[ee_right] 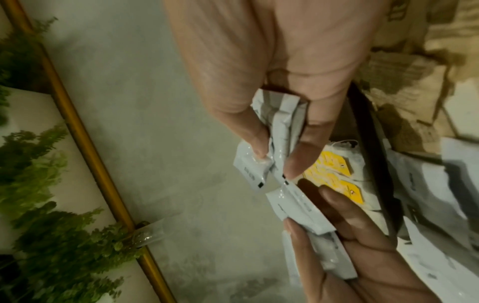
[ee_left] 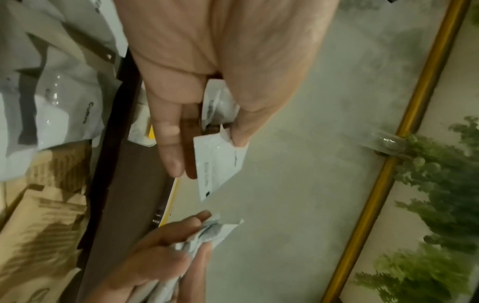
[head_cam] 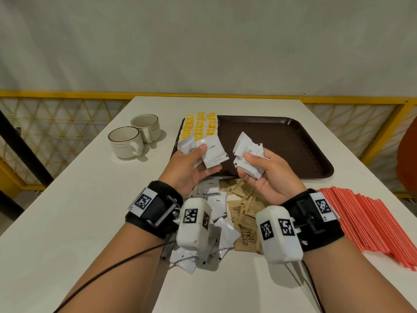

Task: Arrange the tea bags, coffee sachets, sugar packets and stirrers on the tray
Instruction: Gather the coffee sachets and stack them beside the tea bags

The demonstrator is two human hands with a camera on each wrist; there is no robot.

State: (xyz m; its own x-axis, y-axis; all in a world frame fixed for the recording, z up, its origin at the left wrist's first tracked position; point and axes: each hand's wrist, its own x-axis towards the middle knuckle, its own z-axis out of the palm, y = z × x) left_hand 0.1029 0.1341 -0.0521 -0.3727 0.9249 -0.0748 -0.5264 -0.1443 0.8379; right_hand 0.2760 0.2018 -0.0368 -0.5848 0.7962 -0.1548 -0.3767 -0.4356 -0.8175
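White desk (head_cam: 67, 211) against a pale wall, yellow lattice railing (head_cam: 56, 132) behind. Dark brown plastic tray (head_cam: 282, 141) at 12 o'clock on the desk, yellow-tagged tea bags (head_cam: 199, 124) lined up on its left end. Left hand (head_cam: 191, 168) raised over the tray's near edge, fingers (ee_left: 166, 143) and thumb pinching a few white coffee sachets (head_cam: 211, 152). Right hand (head_cam: 264, 177) beside it, apart, fingers (ee_right: 298, 162) curled on a bunch of crumpled white sachets (head_cam: 247, 154). Loose white sachets (head_cam: 216, 208) and brown paper sugar packets (head_cam: 246, 213) piled on the desk under the wrists, at 6 o'clock from the tray. Red stirrers (head_cam: 365, 222) fanned at 4 o'clock. Two cream ceramic cups (head_cam: 135, 136) at 10 o'clock, off the tray.
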